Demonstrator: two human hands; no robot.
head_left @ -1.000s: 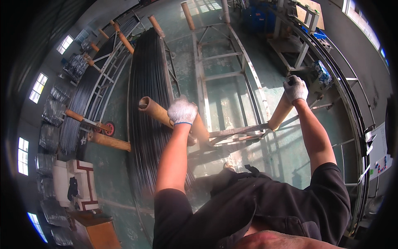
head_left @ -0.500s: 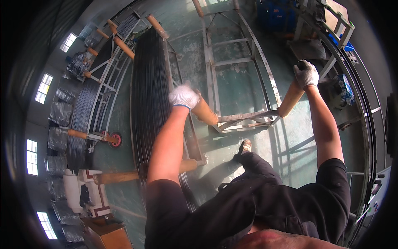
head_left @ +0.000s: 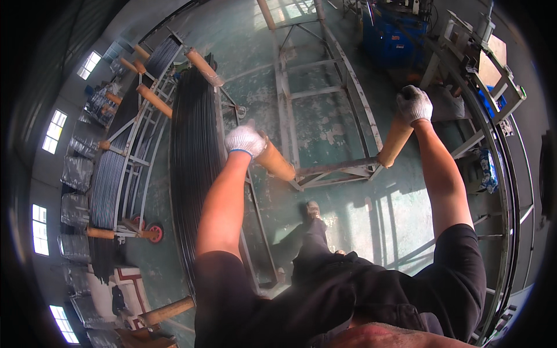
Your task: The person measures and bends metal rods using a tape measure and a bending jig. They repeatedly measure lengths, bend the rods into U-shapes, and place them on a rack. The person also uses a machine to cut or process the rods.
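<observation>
In a white knit glove, my left hand (head_left: 245, 140) is closed over the top of a brown cardboard tube (head_left: 277, 162) sleeved on the near left post of a long metal frame cart (head_left: 336, 169). A matching glove with a dark, worn patch covers my right hand (head_left: 415, 105). That hand grips the top of the near right cardboard tube (head_left: 397, 141). Both arms reach forward. The cart bed, with its crossbars, stretches away from me and the floor shows through it.
Close along the cart's left side stands a rack of long dark rods (head_left: 194, 133) with tube-covered posts. Farther left is another loaded rack (head_left: 110, 188) with a red wheel (head_left: 154, 232). A blue machine (head_left: 391, 37) is at the far right, and metal framework (head_left: 499, 191) lines my right.
I have moved forward with the cart, both hands still on the tubes. The side racks have slid back past me, the blue machine appears closer, and a foot has stepped ahead.
</observation>
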